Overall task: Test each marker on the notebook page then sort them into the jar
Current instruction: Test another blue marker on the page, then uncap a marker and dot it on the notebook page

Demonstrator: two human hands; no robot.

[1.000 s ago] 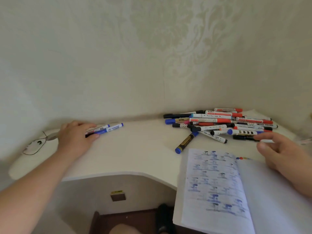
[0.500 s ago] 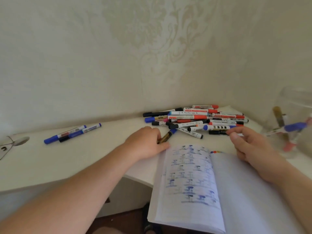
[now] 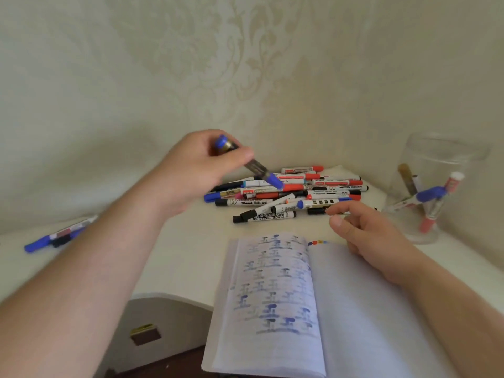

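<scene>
Legibly, "WHITEBOARD MARKER" labels a pile marker (image 3: 268,216) (left hand (image 3: 191,173) holds a blue-capped marker (image 3: 249,163), right hand (image 3: 365,230) loose).

home desk (image 3: 177,257), damask wallpaper (image 3: 259,64) (patterned)

Bare forearms (image 3: 90,268), no sleeves.
</scene>
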